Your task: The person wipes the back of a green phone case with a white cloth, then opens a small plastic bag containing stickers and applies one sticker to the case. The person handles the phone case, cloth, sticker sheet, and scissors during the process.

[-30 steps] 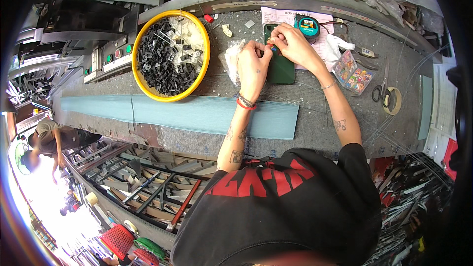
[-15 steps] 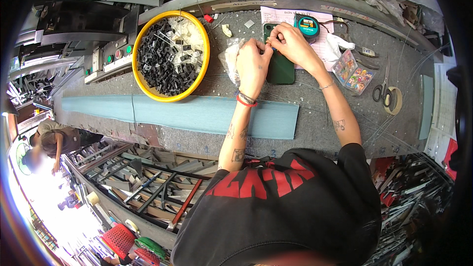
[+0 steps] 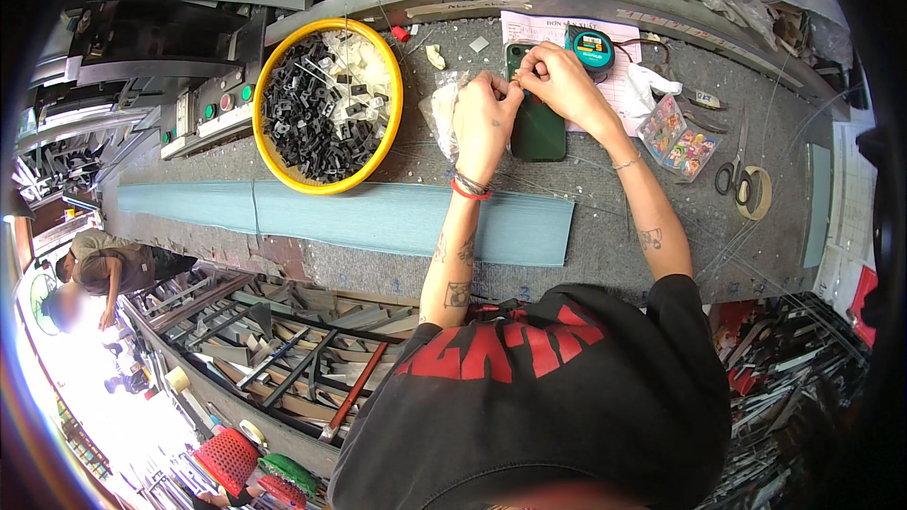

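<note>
My left hand [image 3: 485, 123] and my right hand [image 3: 559, 83] meet above the workbench, fingertips pinched close together. Whatever lies between the fingertips is too small to make out. Beneath them rests a dark green phone [image 3: 540, 137], partly covered by my right hand. Beside my left hand is a crumpled clear plastic bag [image 3: 441, 118]. A teal and black tape measure [image 3: 591, 49] sits just beyond my right hand, on a pink printed sheet [image 3: 619, 94]. Below my left wrist, a long stack of blue-grey strips [image 3: 397, 225] runs across the bench.
A yellow-rimmed basin [image 3: 260, 137] holds black and white plastic parts. To the right are a clear compartment box [image 3: 678, 137] of small colourful pieces, scissors [image 3: 733, 175] and a tape roll [image 3: 757, 194]. Metal pieces fill a rack [image 3: 283, 349] below the bench. Another person [image 3: 113, 260] bends at far left.
My hands stay nearly in place, with only a slight shift of the fingers. The other person at far left has moved slightly.
</note>
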The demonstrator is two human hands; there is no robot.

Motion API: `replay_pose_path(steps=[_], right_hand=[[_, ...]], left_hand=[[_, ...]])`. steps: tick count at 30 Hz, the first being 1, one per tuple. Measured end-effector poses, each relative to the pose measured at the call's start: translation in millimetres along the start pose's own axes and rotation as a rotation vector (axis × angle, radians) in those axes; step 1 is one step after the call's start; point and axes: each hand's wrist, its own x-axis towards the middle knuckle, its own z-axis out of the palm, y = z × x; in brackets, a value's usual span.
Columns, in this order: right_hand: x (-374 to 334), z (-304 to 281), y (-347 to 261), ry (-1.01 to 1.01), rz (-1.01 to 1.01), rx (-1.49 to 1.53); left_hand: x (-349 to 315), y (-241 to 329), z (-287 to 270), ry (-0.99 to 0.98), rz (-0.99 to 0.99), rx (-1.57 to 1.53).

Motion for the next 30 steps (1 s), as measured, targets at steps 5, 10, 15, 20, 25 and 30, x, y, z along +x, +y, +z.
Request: replay_pose_path(steps=[5, 10, 15, 20, 25, 30], right_hand=[[0.3, -5.6, -1.7, -0.032, 0.049, 0.045], [-1.7, -8.2, -1.4, -0.044, 0.127, 0.217], [-0.5, -10.9, -3.1, -0.018, 0.071, 0.289], [-1.2, -15.6, -4.1, -0.073, 0.102, 0.172], [1.0, -9.2, -1.7, -0.025, 0.053, 0.076], [3.0, -4.5, -0.5, 0.038, -0.025, -0.018]], left_hand=[[2.4, -4.5, 0.0, -0.036, -0.010, -0.063], [1.4, -3.3, 0.6, -0.039, -0.014, -0.119], [3.8, -1.5, -3.0, -0.067, -0.027, -0.225], [1.9, -1.8, -3.6, -0.092, -0.032, -0.130], [2.3, -2.8, -1.4, -0.081, -0.054, -0.064], [5.0, -4.5, -0.3, -0.087, -0.040, -0.042]])
